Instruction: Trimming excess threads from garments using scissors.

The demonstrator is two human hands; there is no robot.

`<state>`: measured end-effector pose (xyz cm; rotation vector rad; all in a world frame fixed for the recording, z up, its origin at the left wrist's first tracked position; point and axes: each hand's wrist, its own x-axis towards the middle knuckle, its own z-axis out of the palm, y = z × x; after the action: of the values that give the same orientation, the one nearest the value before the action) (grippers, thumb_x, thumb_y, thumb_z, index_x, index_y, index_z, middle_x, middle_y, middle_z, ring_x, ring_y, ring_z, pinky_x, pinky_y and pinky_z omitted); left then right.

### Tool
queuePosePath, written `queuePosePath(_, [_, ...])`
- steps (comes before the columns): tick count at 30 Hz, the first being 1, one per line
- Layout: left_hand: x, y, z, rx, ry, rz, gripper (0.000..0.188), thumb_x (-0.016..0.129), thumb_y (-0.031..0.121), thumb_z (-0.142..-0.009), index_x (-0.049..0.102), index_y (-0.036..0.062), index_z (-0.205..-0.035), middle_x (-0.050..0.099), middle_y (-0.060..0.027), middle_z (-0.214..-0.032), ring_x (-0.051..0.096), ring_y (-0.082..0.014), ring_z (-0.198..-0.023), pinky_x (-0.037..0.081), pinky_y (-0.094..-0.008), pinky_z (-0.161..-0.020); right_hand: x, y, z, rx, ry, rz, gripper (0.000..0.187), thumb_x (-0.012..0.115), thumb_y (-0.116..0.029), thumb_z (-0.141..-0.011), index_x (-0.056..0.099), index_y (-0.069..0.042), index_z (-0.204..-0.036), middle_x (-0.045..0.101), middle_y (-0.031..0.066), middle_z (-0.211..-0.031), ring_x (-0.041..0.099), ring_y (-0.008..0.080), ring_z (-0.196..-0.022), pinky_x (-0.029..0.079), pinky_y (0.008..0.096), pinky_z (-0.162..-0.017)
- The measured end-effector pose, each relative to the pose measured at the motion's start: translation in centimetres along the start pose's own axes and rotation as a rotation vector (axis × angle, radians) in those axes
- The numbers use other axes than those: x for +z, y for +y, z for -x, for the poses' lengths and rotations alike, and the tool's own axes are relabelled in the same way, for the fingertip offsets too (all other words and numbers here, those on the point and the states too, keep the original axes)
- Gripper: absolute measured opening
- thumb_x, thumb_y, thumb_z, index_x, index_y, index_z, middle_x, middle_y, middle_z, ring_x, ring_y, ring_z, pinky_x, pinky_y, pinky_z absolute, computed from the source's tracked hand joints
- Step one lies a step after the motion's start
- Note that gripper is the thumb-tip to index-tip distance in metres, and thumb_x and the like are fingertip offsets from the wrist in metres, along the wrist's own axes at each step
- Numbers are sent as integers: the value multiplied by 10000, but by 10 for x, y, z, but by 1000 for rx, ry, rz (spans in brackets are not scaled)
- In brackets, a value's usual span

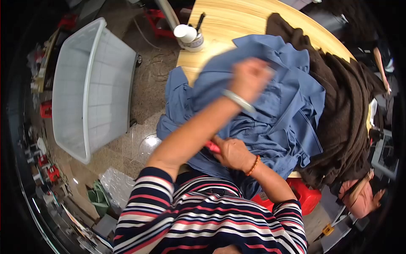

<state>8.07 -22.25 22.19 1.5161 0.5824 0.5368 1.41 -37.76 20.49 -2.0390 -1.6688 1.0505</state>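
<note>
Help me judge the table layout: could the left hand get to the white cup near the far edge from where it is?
Probably yes. The left hand is raised over the blue garment, and the white cup stands beyond on bare wooden table, with nothing between them.

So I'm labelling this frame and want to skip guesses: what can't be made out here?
Head view only:
- Left hand: motion-blurred above the crumpled blue cloth garment; its grip cannot be told.
- Small red object at the right hand: mostly covered by the left forearm and fingers; its kind is unclear.
- Brown fuzzy cloth: partly under the blue garment.
- Red plastic stool: mostly hidden by the table edge and right arm.
</note>
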Motion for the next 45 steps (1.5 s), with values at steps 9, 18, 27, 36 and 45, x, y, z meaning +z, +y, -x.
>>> queuePosePath(9, [-95,-86,105,185,223,-713,611,710,139,-724,476,-11,-1267,517,-233,-1220,464,-395,-1177,354,-450,-1025,-26,68,12,288,220,-381,548,618,-198,-864,414,-83,-1360,633,234,-944,626,401,-858,498,437,-769])
queuePosePath(18, [-292,-191,175,-861,149,-538,865,759,521,-715,429,17,-1337,469,-230,-1322,505,-367,-1154,418,-421,-959,-27,19,19,112,115,-136,477,657,-204,-836,504,-97,-1275,637,227,-813,624,402,-778,488,455,-684])
queuePosePath(27, [-280,-198,210,-764,812,536,427,723,106,-815,552,-2,-1191,633,-152,-1103,642,-278,-950,504,-366,-868,-10,16,26,75,93,-157,440,658,-208,-825,529,-116,-1236,635,202,-778,623,378,-740,493,455,-671])
queuePosePath(36, [-200,-86,143,27,-72,-581,547,713,171,-824,497,38,-1309,551,-157,-1285,521,-283,-1188,395,-374,-1019,-23,22,29,147,154,-194,396,645,-220,-837,546,-99,-1200,640,209,-825,615,400,-753,485,470,-674])
queuePosePath(45, [-200,-134,172,-5,-145,-818,484,644,208,-860,527,2,-1282,543,-207,-1276,506,-370,-1150,371,-424,-1004,2,36,31,172,241,-193,393,616,-202,-748,570,-96,-1124,653,194,-759,642,391,-741,495,490,-663])
